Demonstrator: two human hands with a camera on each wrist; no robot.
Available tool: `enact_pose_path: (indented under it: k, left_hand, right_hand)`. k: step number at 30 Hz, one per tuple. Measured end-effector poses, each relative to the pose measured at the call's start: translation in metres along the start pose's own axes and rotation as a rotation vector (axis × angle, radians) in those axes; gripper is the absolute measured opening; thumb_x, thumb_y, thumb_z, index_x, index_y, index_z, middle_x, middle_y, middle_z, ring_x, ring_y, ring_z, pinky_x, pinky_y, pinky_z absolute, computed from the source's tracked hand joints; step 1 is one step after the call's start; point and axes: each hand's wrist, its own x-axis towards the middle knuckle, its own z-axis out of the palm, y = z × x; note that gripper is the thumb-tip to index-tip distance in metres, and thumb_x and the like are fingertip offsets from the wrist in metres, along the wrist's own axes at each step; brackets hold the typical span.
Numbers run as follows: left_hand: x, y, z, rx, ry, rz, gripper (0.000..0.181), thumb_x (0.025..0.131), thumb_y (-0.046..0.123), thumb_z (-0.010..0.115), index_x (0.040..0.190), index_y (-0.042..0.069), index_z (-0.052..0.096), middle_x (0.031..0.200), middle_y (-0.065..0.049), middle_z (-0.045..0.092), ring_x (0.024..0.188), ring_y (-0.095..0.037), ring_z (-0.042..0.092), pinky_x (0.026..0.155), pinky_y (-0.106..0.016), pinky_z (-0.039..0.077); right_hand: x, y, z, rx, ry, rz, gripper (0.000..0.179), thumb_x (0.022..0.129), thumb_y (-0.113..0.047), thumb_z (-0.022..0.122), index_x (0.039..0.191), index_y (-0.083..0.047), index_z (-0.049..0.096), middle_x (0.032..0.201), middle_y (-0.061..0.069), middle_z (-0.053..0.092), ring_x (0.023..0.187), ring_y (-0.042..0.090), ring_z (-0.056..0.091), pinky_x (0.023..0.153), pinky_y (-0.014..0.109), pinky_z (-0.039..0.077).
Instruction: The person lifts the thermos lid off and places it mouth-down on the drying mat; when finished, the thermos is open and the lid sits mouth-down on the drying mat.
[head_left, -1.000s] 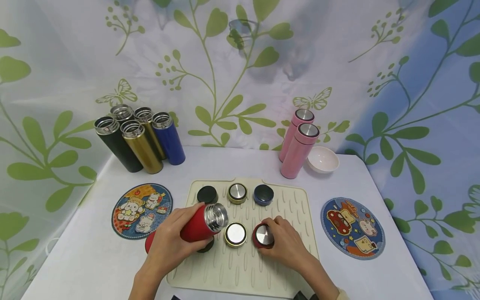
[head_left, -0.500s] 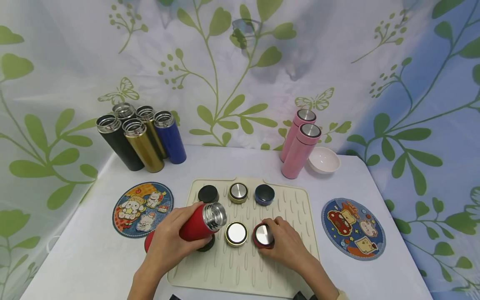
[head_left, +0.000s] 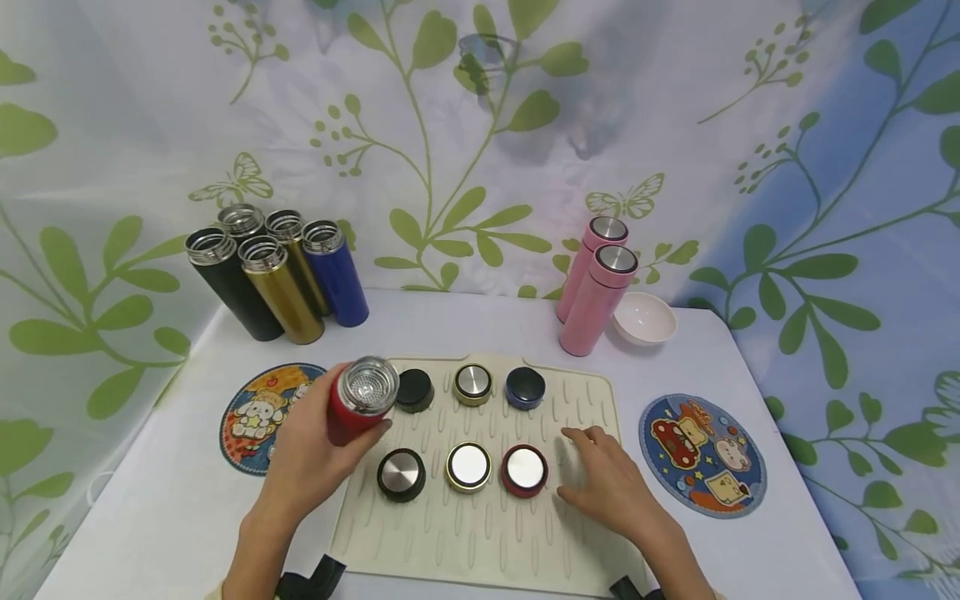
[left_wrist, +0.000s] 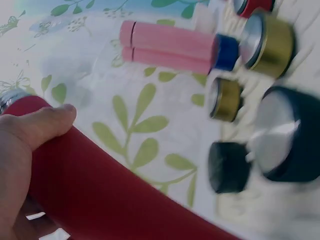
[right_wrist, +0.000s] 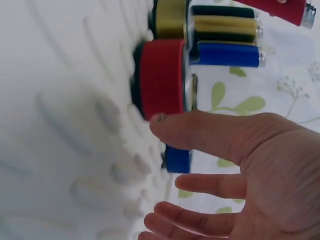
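Note:
My left hand point(head_left: 311, 454) grips a red thermos bottle point(head_left: 347, 417) near its uncapped steel mouth, over the left edge of the cream drying mat point(head_left: 465, 550). In the left wrist view the red bottle point(left_wrist: 115, 185) runs down across the frame, with my thumb along its upper side. The red lid point(head_left: 524, 471) stands on the mat at the right end of the front row. Beside it, fingers spread and holding nothing, is my right hand point(head_left: 611, 483). Left of the red lid are a gold lid point(head_left: 468, 467) and a black lid point(head_left: 401, 475).
A black lid point(head_left: 414, 391), a gold lid point(head_left: 472, 384) and a blue lid point(head_left: 525, 388) form the back row. Several uncapped bottles point(head_left: 285, 287) stand back left; two capped pink bottles point(head_left: 596, 300) and a white bowl point(head_left: 645, 319) back right. Round coasters point(head_left: 702, 456) flank the mat.
My right hand has let go of the red lid and moved right. My left hand has drawn the red bottle left and up, turning it more upright and uncovering the front black lid.

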Motion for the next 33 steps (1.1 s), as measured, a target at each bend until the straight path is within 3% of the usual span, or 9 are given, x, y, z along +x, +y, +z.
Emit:
enact_pose_path:
  k: [4,8,16,22,25,33]
  left_hand:
    - [0.019,-0.012,-0.006,0.037,0.072,-0.025,0.084,0.069,0.019,0.092,0.138,-0.001,0.049,0.126,-0.020,0.060,0.113,-0.036,0.055,0.089,-0.061,0.048]
    - [0.037,-0.023,-0.010,0.028,0.093,-0.093,0.081,0.074,0.018,0.089,0.140,-0.001,0.048,0.130,-0.021,0.057,0.114,-0.035,0.048,0.084,-0.059,0.048]
    - [0.070,-0.053,-0.005,-0.116,0.101,-0.339,0.074,0.085,0.029,0.081,0.145,0.008,0.043,0.136,-0.012,0.057,0.117,-0.030,0.054,0.091,-0.044,0.049]
    - [0.093,-0.071,0.009,-0.208,0.163,-0.507,0.077,0.087,0.038,0.078,0.149,0.012,0.040,0.145,-0.006,0.052,0.128,-0.026,0.051,0.102,-0.048,0.046]
    - [0.102,-0.081,0.016,-0.216,0.212,-0.523,0.076,0.087,0.037,0.078,0.149,0.011,0.041,0.146,-0.007,0.051,0.132,-0.025,0.048,0.105,-0.048,0.043]
    - [0.114,-0.102,0.028,-0.124,0.372,-0.465,0.070,0.084,0.032,0.081,0.143,0.010,0.051,0.138,-0.007,0.056,0.127,-0.022,0.049,0.103,-0.044,0.045]
  right_hand:
    - [-0.002,0.008,0.003,-0.001,-0.017,0.008,0.064,0.067,-0.019,0.091,0.124,-0.006,0.066,0.111,0.007,0.059,0.101,0.028,0.058,0.080,0.045,0.051]
    - [-0.003,0.010,0.009,-0.012,-0.017,-0.006,0.055,0.066,-0.017,0.091,0.116,-0.010,0.069,0.111,0.005,0.059,0.101,0.027,0.056,0.079,0.044,0.051]
    - [-0.005,0.009,0.014,-0.093,0.017,-0.063,0.051,0.063,-0.012,0.091,0.109,-0.008,0.070,0.109,0.005,0.062,0.099,0.028,0.055,0.076,0.043,0.053]
    - [-0.006,0.010,0.014,-0.081,0.024,-0.046,0.050,0.063,-0.014,0.092,0.108,-0.009,0.071,0.110,0.004,0.063,0.099,0.026,0.056,0.077,0.043,0.053]
    - [-0.005,0.010,0.014,-0.076,0.016,-0.030,0.049,0.063,-0.015,0.092,0.108,-0.010,0.071,0.110,0.003,0.062,0.099,0.026,0.055,0.076,0.043,0.053]
    - [-0.004,0.011,0.012,-0.061,0.006,-0.014,0.050,0.063,-0.018,0.093,0.107,-0.012,0.071,0.111,0.003,0.060,0.100,0.026,0.055,0.075,0.044,0.052]
